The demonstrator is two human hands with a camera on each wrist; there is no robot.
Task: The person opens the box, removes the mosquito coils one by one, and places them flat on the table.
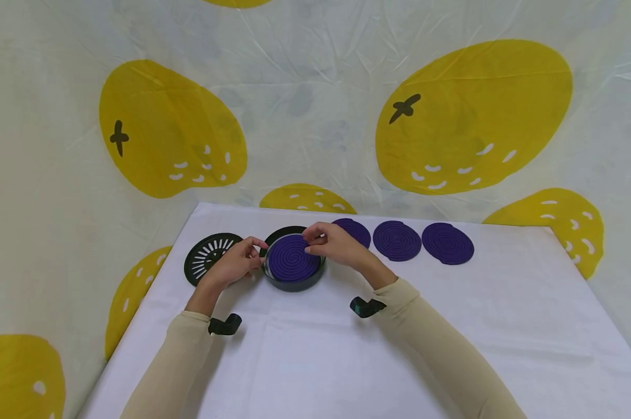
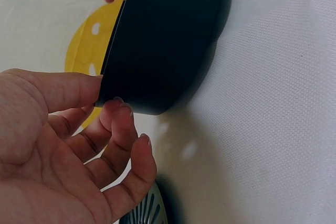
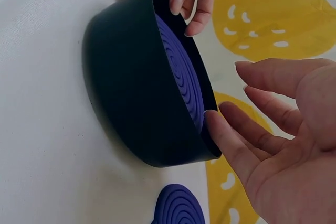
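A purple spiral mosquito coil (image 1: 292,259) lies inside a round dark mosquito coil holder (image 1: 294,286) near the back of the table. From the left, my left hand (image 1: 234,263) pinches the holder's rim between thumb and fingers, as the left wrist view shows. My right hand (image 1: 338,244) is over the opposite side, its fingers spread and loosely bent. In the right wrist view one fingertip (image 3: 212,121) touches the rim beside the coil's edge, while the other fingers stay apart in the air. The holder's floor is hidden under the coil.
A dark round lid with slots (image 1: 193,270) lies left of the holder, partly behind my left hand. Three more purple coils (image 1: 397,240) lie in a row to the right. A white cloth (image 1: 315,361) covers the table, and a curtain with yellow fruit hangs behind it.
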